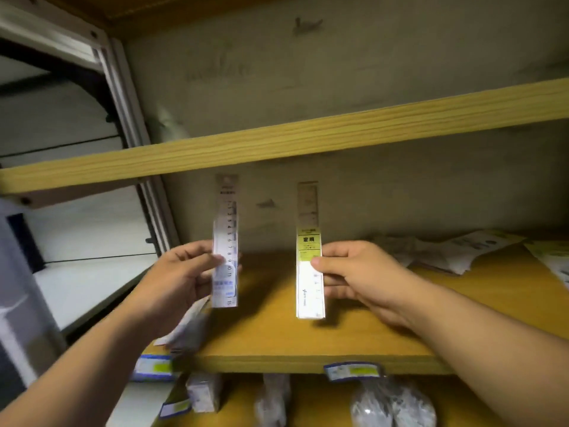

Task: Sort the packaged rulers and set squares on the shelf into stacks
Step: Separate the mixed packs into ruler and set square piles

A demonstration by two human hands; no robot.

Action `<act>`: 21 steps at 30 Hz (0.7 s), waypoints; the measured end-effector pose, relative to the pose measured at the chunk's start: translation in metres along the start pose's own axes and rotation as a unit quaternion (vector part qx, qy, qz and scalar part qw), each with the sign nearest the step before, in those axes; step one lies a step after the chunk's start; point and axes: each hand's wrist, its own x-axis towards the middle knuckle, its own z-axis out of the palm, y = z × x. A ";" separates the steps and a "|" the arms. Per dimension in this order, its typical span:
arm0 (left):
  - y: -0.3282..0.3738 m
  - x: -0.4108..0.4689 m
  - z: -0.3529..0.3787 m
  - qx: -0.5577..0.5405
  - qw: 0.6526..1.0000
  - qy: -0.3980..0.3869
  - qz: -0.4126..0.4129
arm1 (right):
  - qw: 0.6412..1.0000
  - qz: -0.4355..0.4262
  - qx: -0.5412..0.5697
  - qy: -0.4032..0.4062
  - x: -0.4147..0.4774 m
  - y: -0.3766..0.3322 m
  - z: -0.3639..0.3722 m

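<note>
My left hand (181,272) holds a packaged ruler with a blue label (226,235) upright above the wooden shelf (277,343). My right hand (354,272) holds a packaged ruler with a yellow-green label (308,241) upright, its lower end near the shelf board. Both hands grip with thumb in front and fingers behind. A small pile of packages (187,328) lies on the shelf's left end, under my left hand. More packaged set squares and rulers (446,251) lie scattered on the shelf at the right.
An upper shelf board (308,140) runs just above the rulers' tops. Price tags (354,369) hang on the shelf's front edge. Bagged goods (391,402) sit on the shelf below. A metal door frame (132,118) stands to the left.
</note>
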 end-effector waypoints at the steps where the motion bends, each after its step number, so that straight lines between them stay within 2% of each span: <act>1: -0.001 0.000 -0.020 0.015 1.000 0.005 0.007 | 1.000 0.007 0.005 -0.001 0.003 0.000 0.020; 7: -0.021 0.002 -0.109 -0.003 0.999 0.042 0.003 | 0.995 0.051 0.074 0.031 0.033 0.000 0.132; 11: -0.036 0.007 -0.135 -0.037 0.997 0.073 -0.011 | 0.995 0.069 0.053 0.041 0.051 0.011 0.176; 17: -0.042 0.001 -0.136 -0.044 0.994 0.098 -0.007 | 0.989 0.080 -0.119 0.047 0.061 0.017 0.193; 21: -0.037 -0.005 -0.136 -0.057 0.993 0.102 0.001 | 0.961 0.042 -0.263 0.071 0.057 0.021 0.196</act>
